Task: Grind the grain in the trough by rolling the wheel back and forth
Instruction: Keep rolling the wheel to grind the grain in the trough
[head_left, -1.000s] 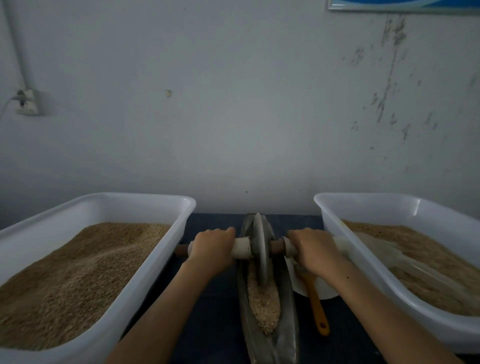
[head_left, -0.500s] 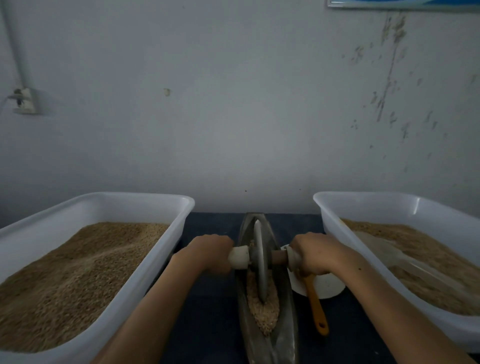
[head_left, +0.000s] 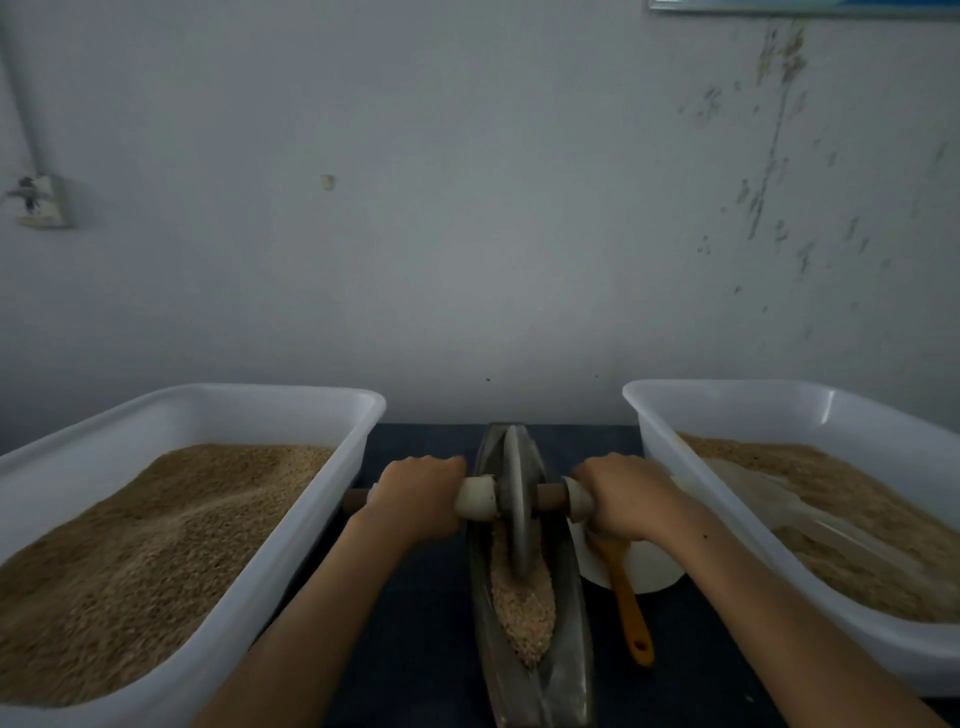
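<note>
A narrow boat-shaped metal trough (head_left: 569, 654) lies lengthwise on the dark table between two tubs. Tan grain (head_left: 522, 608) fills its near half. A thin grey metal wheel (head_left: 516, 499) stands upright in the trough, near its far half, on a wooden axle with white collars. My left hand (head_left: 418, 496) is closed around the axle left of the wheel. My right hand (head_left: 621, 493) grips the axle on the right side. Both forearms reach in from the bottom edge.
A white tub (head_left: 291, 540) heaped with grain sits on the left. Another white tub (head_left: 670, 457) with grain and a clear scoop (head_left: 769, 509) sits right. A white bowl (head_left: 649, 569) and an orange-handled tool (head_left: 631, 608) lie just right of the trough. The wall stands close behind.
The wheel and both hands drew back toward me along the trough, then pushed forward again toward the far end.
</note>
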